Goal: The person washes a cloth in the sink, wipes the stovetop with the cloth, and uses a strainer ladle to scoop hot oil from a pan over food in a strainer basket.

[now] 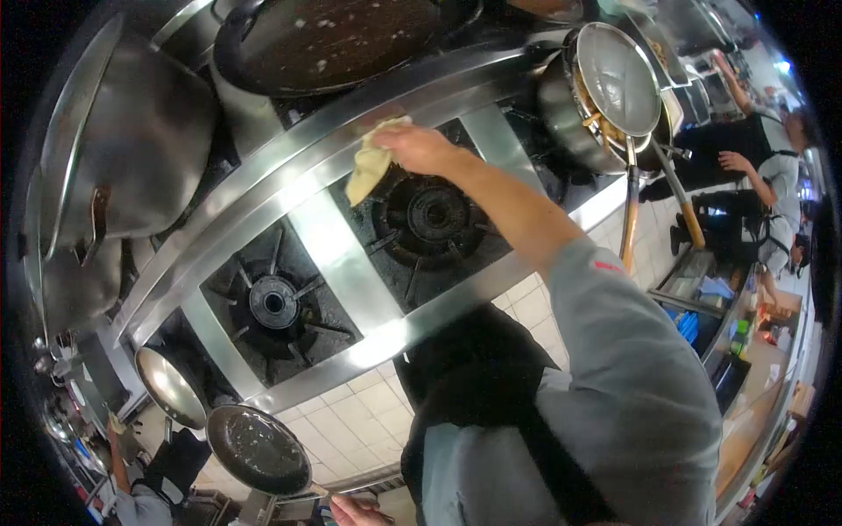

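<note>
Right arm (614,307) out in front, running from the shoulder at lower right of the head view toward upper centre. Elbow only slightly bent; forearm (509,206) bare, roughly in line with the upper arm. Right wrist (454,165) close to straight. Right hand (423,149) at the far end, fingers curled in, closed grip, back of the hand toward the camera. Left hand (358,511) low at the bottom edge, left of the torso (561,438), partly cropped; fingers bent round in a grip, left forearm out of frame. Hands well apart, right one further forward.
</note>
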Motion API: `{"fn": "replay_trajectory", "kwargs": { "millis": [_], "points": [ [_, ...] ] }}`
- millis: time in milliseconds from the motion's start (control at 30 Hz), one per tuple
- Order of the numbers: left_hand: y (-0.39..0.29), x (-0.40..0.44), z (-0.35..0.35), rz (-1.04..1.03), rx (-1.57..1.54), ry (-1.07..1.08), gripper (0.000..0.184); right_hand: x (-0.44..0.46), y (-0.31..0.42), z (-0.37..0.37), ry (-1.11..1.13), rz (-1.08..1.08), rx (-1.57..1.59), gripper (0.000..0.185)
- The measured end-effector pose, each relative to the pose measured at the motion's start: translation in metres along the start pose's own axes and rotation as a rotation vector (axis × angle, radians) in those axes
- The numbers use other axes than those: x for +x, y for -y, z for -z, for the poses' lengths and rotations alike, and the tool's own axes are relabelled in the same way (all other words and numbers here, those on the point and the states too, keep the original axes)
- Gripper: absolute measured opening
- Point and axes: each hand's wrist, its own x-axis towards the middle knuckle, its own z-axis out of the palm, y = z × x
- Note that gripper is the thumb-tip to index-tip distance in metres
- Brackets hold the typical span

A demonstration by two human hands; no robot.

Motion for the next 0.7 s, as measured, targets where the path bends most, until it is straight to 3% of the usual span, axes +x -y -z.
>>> {"fn": "replay_trajectory", "kwargs": {
  "millis": [100,167,267,367,433,500,700],
  "points": [
    [-0.011,-0.004,-0.01,-0.074,0.002,0.027,0.05,-0.024,-0.059,0.02,-0.071,-0.042,-0.031,0.046],
    [-0.018,-0.007,-0.015,-0.14,0.045,0.04,0.05,-0.041,-0.081,0.042,-0.001,-0.282,-0.1,0.047],
    [-0.022,-0.014,-0.02,-0.176,0.08,0.038,0.051,-0.063,-0.118,0.057,-0.128,-0.408,-0.107,0.047],
    [-0.016,-0.011,-0.018,-0.204,0.026,0.065,0.048,-0.078,-0.141,0.076,-0.061,-0.544,-0.187,0.046],
    [-0.023,-0.014,-0.019,-0.06,0.045,0.063,0.044,-0.091,-0.138,0.063,-0.096,-0.561,-0.164,0.042],
    [-0.008,-0.001,-0.01,-0.07,-0.005,0.098,0.041,-0.103,-0.127,0.049,-0.208,-0.509,-0.195,0.04],
    [-0.008,0.022,-0.003,-0.178,-0.142,0.177,0.037,-0.183,-0.076,0.029,-0.267,-0.488,-0.1,0.04]
  ]
}}
